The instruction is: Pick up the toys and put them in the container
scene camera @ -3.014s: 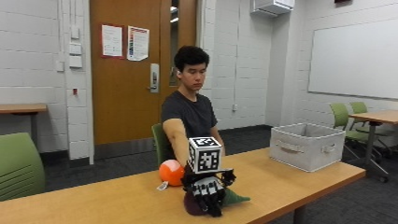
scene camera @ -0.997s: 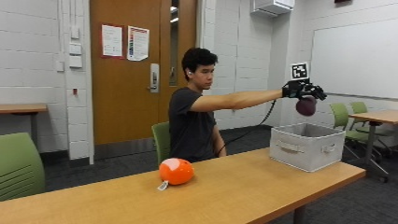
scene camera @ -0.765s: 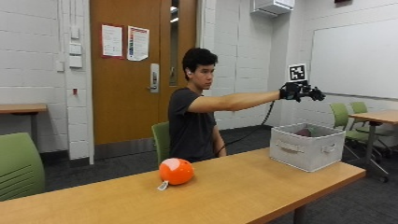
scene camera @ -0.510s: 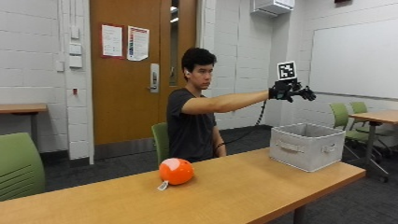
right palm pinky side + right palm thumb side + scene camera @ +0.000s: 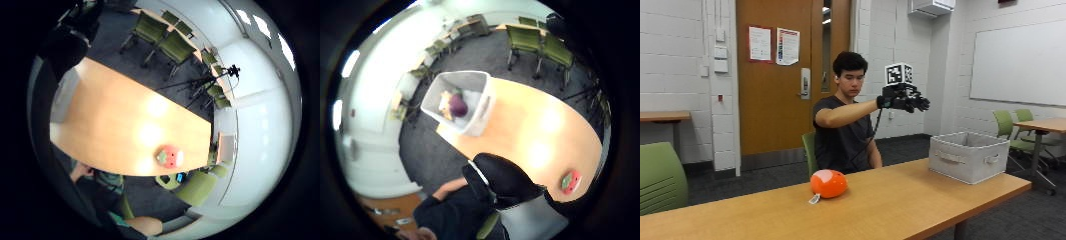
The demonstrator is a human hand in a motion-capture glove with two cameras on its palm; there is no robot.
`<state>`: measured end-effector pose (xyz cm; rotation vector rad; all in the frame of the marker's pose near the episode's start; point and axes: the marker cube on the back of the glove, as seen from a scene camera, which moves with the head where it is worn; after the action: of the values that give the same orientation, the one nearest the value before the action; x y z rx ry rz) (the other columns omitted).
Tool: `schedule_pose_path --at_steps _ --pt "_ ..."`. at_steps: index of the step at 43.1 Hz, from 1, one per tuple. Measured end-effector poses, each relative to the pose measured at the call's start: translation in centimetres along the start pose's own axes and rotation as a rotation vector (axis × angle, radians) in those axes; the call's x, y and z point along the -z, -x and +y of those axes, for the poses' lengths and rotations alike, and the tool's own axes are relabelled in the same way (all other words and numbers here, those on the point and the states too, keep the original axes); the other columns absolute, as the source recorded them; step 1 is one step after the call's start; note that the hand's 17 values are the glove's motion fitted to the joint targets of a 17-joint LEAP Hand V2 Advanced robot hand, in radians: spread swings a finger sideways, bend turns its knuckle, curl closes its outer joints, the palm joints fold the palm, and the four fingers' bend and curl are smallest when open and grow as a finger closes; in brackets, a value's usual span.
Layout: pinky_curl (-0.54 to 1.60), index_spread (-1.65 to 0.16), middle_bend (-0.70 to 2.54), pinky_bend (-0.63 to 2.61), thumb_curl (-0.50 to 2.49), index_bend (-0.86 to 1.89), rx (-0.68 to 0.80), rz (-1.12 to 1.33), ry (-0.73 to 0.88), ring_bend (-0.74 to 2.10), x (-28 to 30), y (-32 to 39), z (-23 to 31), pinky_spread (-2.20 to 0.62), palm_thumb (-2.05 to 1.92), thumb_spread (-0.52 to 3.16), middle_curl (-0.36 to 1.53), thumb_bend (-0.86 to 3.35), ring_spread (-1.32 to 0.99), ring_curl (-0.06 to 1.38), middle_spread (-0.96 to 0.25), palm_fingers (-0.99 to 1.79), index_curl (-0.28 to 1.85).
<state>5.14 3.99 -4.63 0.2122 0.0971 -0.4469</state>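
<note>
Gloved hand (image 5: 905, 101) up in the air, empty, fingers (image 5: 919, 104) spread loose and clamped on nothing!
It hangs between container (image 5: 968, 156) and orange toy (image 5: 828, 183), likely headed for that toy. One purple toy (image 5: 458, 106) sits inside already. The orange one rests on the table (image 5: 906, 200), near round, no clear long axis, tag trailing toward the table's near edge.

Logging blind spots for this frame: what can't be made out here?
- Outside view: the container's contents, hidden by its wall.
- Thumb side palm view: two of the toys inside it, too blurred to identify.
- Outside view: the gloved right hand, fingers too small to read.
</note>
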Motion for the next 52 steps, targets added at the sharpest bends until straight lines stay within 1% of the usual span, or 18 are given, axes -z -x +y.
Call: schedule_pose_path --at_steps 1,3,10,16,20,25,30,40,45,49,52 --pt "0.36 -0.23 0.51 0.99 0.34 0.14 -0.087 0.046 0.001 1.04 -0.2 -1.2 0.4 -0.21 -0.05 1.02 0.50 -0.05 -0.32 0.38 -0.08 0.08 0.55" --pt "0.36 -0.23 0.51 0.99 0.33 0.14 -0.176 0.082 0.005 1.04 -0.4 -3.1 1.5 -0.21 -0.05 1.02 0.50 -0.05 -0.32 0.37 -0.08 0.08 0.54" --pt "0.35 -0.23 0.51 0.96 0.31 0.15 -0.294 0.060 0.015 1.03 -1.2 -9.4 7.5 -0.20 -0.05 1.01 0.49 -0.05 -0.32 0.36 -0.08 0.10 0.51" --pt "0.35 -0.23 0.50 0.96 0.30 0.16 -0.386 0.036 0.008 1.02 -3.5 -14.9 12.5 -0.19 -0.05 1.01 0.48 -0.05 -0.32 0.35 -0.08 0.10 0.50" --pt "0.35 -0.24 0.50 0.95 0.29 0.15 -0.422 0.030 0.029 1.01 -5.9 -17.7 15.2 -0.19 -0.05 1.01 0.48 -0.05 -0.33 0.34 -0.09 0.11 0.48" --pt "0.35 -0.25 0.50 0.95 0.28 0.16 -0.464 0.029 0.058 1.01 -9.0 -19.9 17.3 -0.19 -0.05 1.01 0.47 -0.05 -0.33 0.34 -0.10 0.12 0.47" --pt "0.35 -0.27 0.50 0.95 0.27 0.17 -0.515 0.001 0.124 0.97 -13.9 -22.5 19.1 -0.18 -0.05 1.00 0.47 -0.05 -0.33 0.32 -0.12 0.10 0.47" --pt "0.35 -0.28 0.46 0.96 0.26 0.17 -0.589 -0.090 0.272 0.90 -22.8 -25.1 22.4 -0.16 -0.06 1.01 0.45 -0.06 -0.33 0.30 -0.14 0.08 0.45" --pt "0.37 -0.28 0.43 1.03 0.26 0.17 -0.618 -0.168 0.313 0.79 -24.9 -25.4 23.2 -0.14 -0.05 1.00 0.44 -0.05 -0.29 0.27 -0.14 0.03 0.45" --pt "0.38 -0.29 0.40 1.07 0.25 0.16 -0.608 -0.155 0.351 0.76 -25.7 -25.1 23.8 -0.11 -0.05 1.00 0.44 -0.05 -0.26 0.26 -0.13 0.02 0.44" --pt "0.38 -0.31 0.37 1.08 0.25 0.21 -0.606 -0.142 0.344 0.73 -25.9 -24.7 24.3 -0.09 -0.05 0.99 0.43 -0.05 -0.25 0.24 -0.13 0.04 0.45"
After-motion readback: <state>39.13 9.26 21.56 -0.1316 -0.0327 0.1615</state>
